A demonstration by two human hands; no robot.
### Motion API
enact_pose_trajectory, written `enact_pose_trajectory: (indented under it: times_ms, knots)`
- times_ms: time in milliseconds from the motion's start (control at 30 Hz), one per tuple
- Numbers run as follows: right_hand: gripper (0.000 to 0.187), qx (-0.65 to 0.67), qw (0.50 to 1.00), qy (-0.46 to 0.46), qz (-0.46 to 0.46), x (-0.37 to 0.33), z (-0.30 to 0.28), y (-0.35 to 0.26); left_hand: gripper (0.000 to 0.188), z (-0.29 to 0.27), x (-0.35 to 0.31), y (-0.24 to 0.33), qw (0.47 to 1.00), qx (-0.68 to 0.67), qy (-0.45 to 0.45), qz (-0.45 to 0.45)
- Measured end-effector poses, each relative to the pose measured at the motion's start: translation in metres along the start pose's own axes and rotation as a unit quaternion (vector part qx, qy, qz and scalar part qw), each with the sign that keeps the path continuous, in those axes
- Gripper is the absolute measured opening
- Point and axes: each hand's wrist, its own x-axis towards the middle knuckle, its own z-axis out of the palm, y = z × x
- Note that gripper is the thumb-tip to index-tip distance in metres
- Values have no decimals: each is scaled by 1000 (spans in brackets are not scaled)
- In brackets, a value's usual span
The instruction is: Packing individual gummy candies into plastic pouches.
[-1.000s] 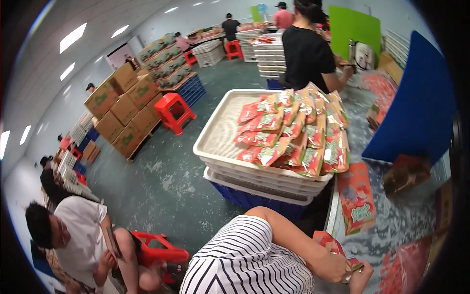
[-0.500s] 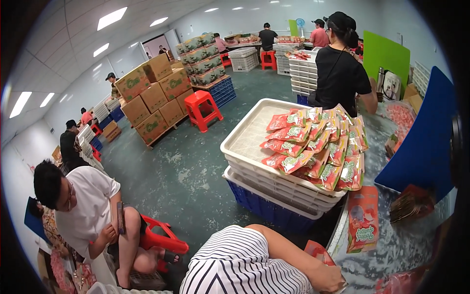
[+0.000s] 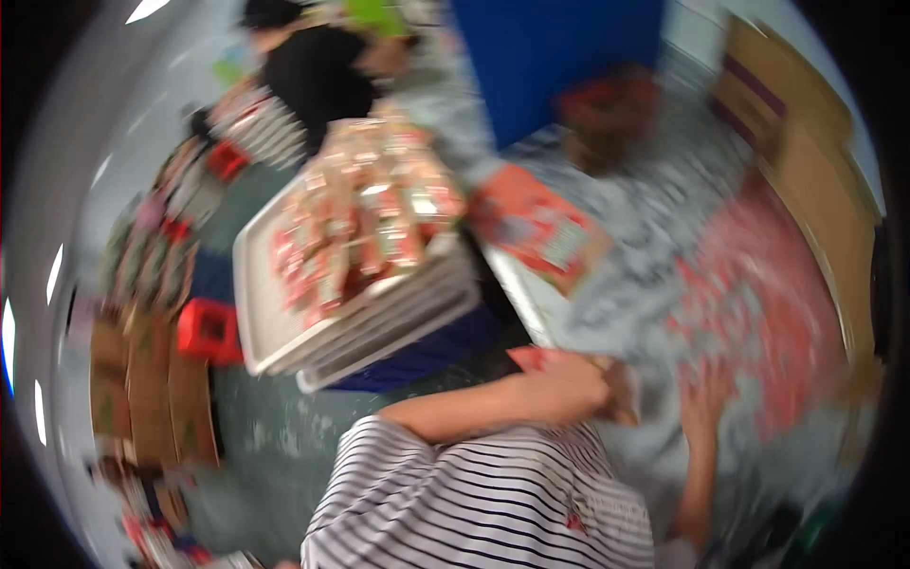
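Observation:
Motion blurs the whole head view. My left hand point(image 3: 573, 387) is closed round a red pouch point(image 3: 531, 358) at the table's near edge; a brownish part of it shows past the fingers. On the table to its right lies my right hand point(image 3: 706, 394), fingers stretched out and apart, at the edge of a spread of small pink-red pieces point(image 3: 730, 318). No item shows in that hand, though the fingertips are smeared. A flat red pouch point(image 3: 540, 228) rests on the table point(image 3: 626, 303) beyond my left hand.
Left of the table, stacked white trays point(image 3: 261, 275) carry many filled red pouches point(image 3: 370, 209). A blue panel point(image 3: 559, 66) stands at the back, near a dark-red bundle point(image 3: 607, 114). Cardboard point(image 3: 806, 133) borders the right side. A person in black point(image 3: 318, 81) works beyond the trays.
My view has swung to the right and down onto the table. My right hand and the pink-red pieces have come into sight. My left hand keeps hold of the pouch.

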Motion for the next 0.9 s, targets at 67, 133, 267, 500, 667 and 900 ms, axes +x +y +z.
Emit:
enact_pose_trajectory:
  times_ms: [67,133,267,500,667,900]
  knots:
    - [57,20,999,-16,19,-3,-39,-21,27,16,-8,-17,997,-37,-57,-37]
    - [58,95,993,38,52,-11,-43,-19,25,13,-1,-17,988,-66,-59,-127]
    - [59,82,989,-21,121,-38,-60,-29,15,-8,25,-9,986,13,-117,-114]
    - [42,523,714,283,370,-87,-63,43,10,4,34,-3,991,-13,-94,-98]
    - [39,452,761,214,413,-120,-73,15,12,10,36,-5,989,-24,-108,-98]
    - [60,286,924,114,229,-111,-73,-32,13,16,41,-14,990,-28,-130,-53]
